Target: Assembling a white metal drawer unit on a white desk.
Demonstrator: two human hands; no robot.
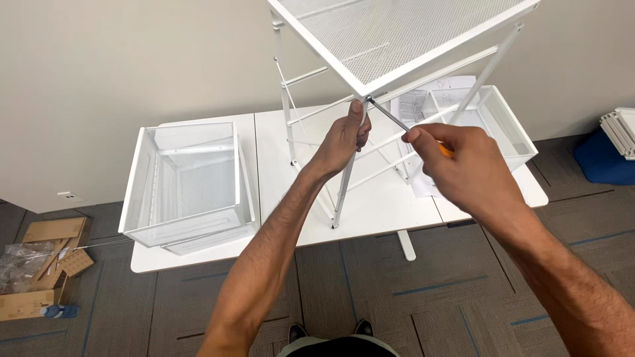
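So: frame point(370, 99) mostly built | left hand point(344, 135) gripping its leg | right hand point(463, 165) pinching screwdriver point(397, 122) at corner | drawers point(188, 182) beside frame, not in yet

one head cam, looking steeply down over the white table point(370, 211) and carpet floor point(423, 297). close to the hands (arm's reach).

I saw the frame point(370, 99) standing on the worktop point(278, 152), one mesh drawer point(188, 178) to its left, another point(493, 119) behind-right.
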